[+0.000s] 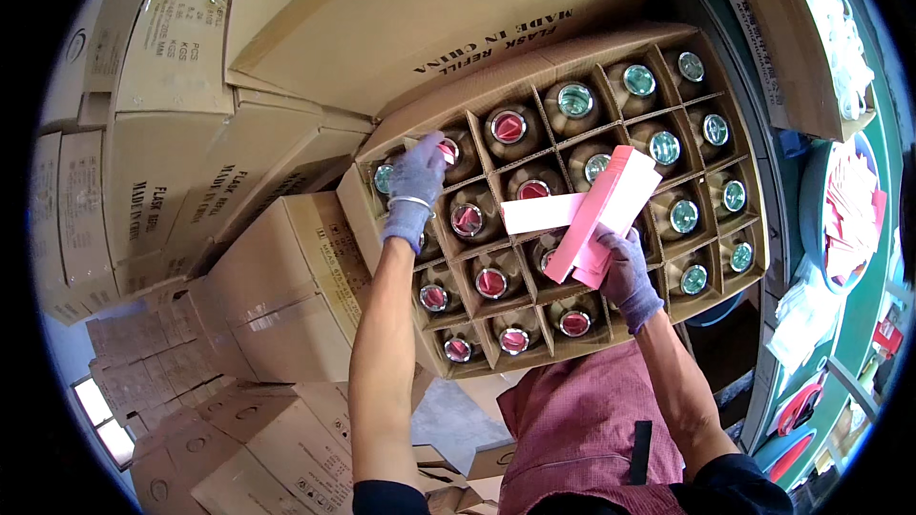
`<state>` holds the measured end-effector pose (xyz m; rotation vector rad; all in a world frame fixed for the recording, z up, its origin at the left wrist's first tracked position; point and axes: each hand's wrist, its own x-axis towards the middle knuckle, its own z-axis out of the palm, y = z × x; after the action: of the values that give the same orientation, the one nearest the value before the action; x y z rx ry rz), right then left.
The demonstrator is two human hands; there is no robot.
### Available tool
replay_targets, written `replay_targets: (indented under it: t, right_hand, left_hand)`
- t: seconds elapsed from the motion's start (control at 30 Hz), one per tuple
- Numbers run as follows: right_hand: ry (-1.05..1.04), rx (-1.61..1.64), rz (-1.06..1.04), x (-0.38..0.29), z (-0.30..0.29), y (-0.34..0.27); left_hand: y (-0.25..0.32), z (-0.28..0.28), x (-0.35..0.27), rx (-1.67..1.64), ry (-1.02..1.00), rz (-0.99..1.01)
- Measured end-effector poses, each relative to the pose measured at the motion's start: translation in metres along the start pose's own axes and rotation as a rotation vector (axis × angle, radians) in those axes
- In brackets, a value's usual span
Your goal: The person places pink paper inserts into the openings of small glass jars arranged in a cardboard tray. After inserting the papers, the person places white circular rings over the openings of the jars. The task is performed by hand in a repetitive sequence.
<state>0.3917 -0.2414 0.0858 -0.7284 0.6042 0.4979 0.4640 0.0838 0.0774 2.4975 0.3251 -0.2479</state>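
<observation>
A divided cardboard carton [758, 229] holds many glass flask refills standing upright, mouths up. My gloved left hand [416, 179] is at the mouth of a flask refill [461, 157] near the carton's far left corner, where pink paper shows; whether its fingers grip the paper is hidden. My gloved right hand [626, 268] holds a stack of pink paper strips [590, 229] over the carton's middle. Folded pink paper sits in the mouths of several refills on the left side, such as this one [491, 283]. Refills towards the right, like this glass flask [684, 216], show greenish open mouths.
Closed cardboard cartons [286, 300] are stacked at the left, and a raised carton flap [458, 7] stands behind. At the right, a blue tub [812, 207] of pink paper pieces rests on a green surface [823, 365], below an open box [801, 50] of white rings.
</observation>
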Motion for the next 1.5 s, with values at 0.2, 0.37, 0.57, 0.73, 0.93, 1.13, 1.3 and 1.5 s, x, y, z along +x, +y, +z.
replay_targets:
  t: [0.2, 0.37, 0.57, 0.73, 0.93, 1.13, 1.3, 1.5]
  right_hand:
    - [-0.050, -0.001, -0.024, 0.006, -0.015, -0.003]
    - [-0.001, -0.017, -0.035, 0.007, -0.002, 0.006]
    - [-0.034, -0.137, -0.005, 0.003, 0.003, 0.016]
    - [-0.231, -0.079, 0.026, 0.028, 0.067, 0.021]
    - [-0.387, -0.186, 0.105, 0.115, 0.152, 0.063]
    - [-0.393, -0.141, 0.176, 0.098, 0.111, 0.053]
    - [-0.271, -0.107, 0.016, 0.068, 0.057, 0.027]
    - [-0.061, 0.144, 0.012, 0.036, 0.044, -0.008]
  left_hand:
    - [0.052, 0.021, -0.051, 0.060, 0.168, 0.069]
    - [0.071, 0.029, -0.105, -1.168, -0.202, -0.174]
    - [0.043, -0.007, -0.117, -1.045, 0.220, -0.277]
    - [-0.052, -0.066, -0.115, -0.745, 0.665, -0.282]
    - [-0.078, -0.070, -0.069, 0.064, 0.294, -0.071]
    - [-0.051, -0.021, -0.055, 0.405, 0.357, -0.114]
    - [-0.054, 0.027, -0.078, 0.611, 0.364, 0.024]
    - [0.097, 0.052, -0.128, -0.975, -0.055, 0.056]
